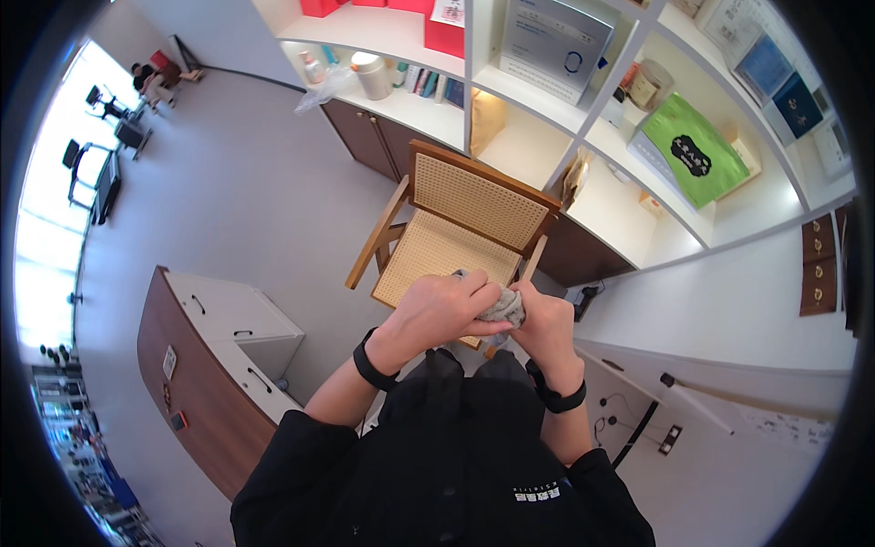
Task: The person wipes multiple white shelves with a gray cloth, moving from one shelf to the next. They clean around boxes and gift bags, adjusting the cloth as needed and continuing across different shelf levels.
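Both my hands meet at the middle, in front of my body and over the seat of a wooden armchair [448,256] with woven cane seat and back. A bunched grey cloth [504,309] is between them. My left hand [444,306], with a black band at its wrist, grips the cloth from the left side. My right hand [547,321], with a black watch or band, holds the cloth's right side. Parts of the cloth are hidden by my fingers.
White shelving [526,109] with boxes, books and a green bag [690,154] stands behind the chair. A wood-topped desk [212,410] with white drawers is at the left. Exercise machines [96,174] and a seated person [147,82] are far left. Cables hang at the lower right.
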`<state>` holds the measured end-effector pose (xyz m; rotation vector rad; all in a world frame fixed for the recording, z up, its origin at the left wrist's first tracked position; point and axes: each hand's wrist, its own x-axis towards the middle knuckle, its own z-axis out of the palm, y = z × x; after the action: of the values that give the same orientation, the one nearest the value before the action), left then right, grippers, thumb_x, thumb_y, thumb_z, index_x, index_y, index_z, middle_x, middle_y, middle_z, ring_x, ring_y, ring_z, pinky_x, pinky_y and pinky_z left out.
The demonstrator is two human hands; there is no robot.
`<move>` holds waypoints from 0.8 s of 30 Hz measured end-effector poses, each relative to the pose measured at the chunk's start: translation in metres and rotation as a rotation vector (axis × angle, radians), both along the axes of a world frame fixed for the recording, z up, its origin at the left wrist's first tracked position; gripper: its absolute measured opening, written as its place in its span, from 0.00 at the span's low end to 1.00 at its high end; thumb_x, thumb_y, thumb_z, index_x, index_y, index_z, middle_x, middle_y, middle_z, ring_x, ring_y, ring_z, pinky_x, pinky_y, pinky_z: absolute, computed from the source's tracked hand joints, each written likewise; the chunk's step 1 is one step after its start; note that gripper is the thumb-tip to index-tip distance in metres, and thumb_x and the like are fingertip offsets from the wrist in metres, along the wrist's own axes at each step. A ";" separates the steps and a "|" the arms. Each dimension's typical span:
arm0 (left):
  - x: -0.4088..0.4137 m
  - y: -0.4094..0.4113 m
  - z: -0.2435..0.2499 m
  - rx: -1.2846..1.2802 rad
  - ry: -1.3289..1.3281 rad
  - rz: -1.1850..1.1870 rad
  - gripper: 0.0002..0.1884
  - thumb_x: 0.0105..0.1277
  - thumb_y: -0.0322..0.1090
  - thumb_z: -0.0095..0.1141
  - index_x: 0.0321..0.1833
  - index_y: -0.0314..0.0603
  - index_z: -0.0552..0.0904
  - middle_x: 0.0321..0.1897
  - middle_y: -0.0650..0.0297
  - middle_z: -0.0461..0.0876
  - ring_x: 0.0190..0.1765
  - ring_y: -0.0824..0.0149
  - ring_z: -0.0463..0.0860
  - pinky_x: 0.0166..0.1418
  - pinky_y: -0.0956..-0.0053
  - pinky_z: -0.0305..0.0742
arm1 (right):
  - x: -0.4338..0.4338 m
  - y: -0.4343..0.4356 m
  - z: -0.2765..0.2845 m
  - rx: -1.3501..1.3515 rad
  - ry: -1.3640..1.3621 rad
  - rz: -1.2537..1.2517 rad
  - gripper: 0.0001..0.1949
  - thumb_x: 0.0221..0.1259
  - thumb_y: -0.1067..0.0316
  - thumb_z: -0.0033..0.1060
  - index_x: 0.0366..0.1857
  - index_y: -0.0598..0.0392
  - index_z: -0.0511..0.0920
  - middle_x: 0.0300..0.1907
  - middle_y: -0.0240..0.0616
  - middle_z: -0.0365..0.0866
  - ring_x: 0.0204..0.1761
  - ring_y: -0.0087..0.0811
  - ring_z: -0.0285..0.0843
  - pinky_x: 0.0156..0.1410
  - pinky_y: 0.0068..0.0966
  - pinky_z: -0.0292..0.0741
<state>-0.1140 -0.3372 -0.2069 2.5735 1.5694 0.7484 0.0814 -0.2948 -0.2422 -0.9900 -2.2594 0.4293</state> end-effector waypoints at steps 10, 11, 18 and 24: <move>0.004 0.051 -0.007 -0.030 -0.030 -0.133 0.22 0.65 0.59 0.65 0.37 0.46 0.79 0.31 0.65 0.76 0.27 0.62 0.82 0.28 0.71 0.75 | 0.012 0.026 -0.004 -0.093 -0.051 -0.122 0.16 0.52 0.57 0.79 0.38 0.50 0.79 0.24 0.40 0.82 0.27 0.44 0.85 0.30 0.34 0.77; 0.006 0.058 -0.005 -0.022 -0.029 -0.128 0.22 0.64 0.59 0.66 0.36 0.46 0.78 0.31 0.65 0.76 0.26 0.62 0.81 0.28 0.71 0.74 | 0.013 0.033 -0.004 -0.088 -0.036 -0.124 0.16 0.52 0.57 0.79 0.37 0.50 0.79 0.24 0.40 0.82 0.27 0.45 0.85 0.30 0.34 0.77; 0.021 0.114 0.012 0.031 -0.018 -0.056 0.23 0.64 0.59 0.66 0.37 0.45 0.77 0.32 0.65 0.76 0.27 0.62 0.81 0.28 0.71 0.75 | 0.024 0.107 0.007 0.026 0.029 -0.036 0.16 0.54 0.55 0.77 0.37 0.49 0.77 0.21 0.37 0.80 0.23 0.40 0.83 0.27 0.32 0.74; 0.034 0.159 0.014 0.004 -0.026 0.003 0.24 0.65 0.60 0.65 0.36 0.45 0.77 0.31 0.64 0.75 0.26 0.62 0.81 0.28 0.71 0.75 | 0.039 0.168 0.013 0.025 -0.021 0.083 0.17 0.54 0.54 0.77 0.37 0.50 0.77 0.20 0.37 0.79 0.23 0.40 0.83 0.26 0.32 0.74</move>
<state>-0.0799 -0.1784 -0.1924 2.5544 1.5660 0.7818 0.1202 -0.1266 -0.2295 -0.8942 -2.3250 0.4266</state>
